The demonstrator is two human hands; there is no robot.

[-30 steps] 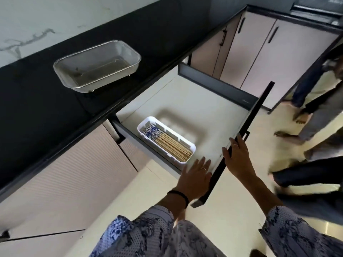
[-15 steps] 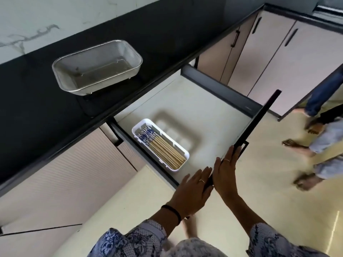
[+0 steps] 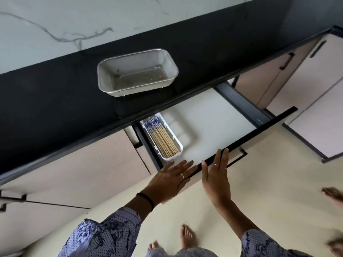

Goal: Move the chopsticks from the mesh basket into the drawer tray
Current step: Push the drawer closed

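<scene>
Your left hand [image 3: 171, 179] and right hand [image 3: 215, 171] lie flat and spread on the drawer front [image 3: 246, 140], gripping nothing. The chopsticks [image 3: 162, 139] already sit in the white tray [image 3: 179, 145], centre frame; the mesh basket [image 3: 137, 72] above looks empty. Shove hard and the tray could slide or chopsticks jump. Your fingertips [image 3: 221, 152] curl over the top edge; the counter lip [image 3: 167, 106] could pinch them

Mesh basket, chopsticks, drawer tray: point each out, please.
mesh basket [image 3: 168, 58]: head view, right wall of the mesh.
chopsticks [image 3: 163, 140]: head view, middle of the wooden shafts.
drawer tray [image 3: 168, 158]: head view, white near-end rim.
</scene>
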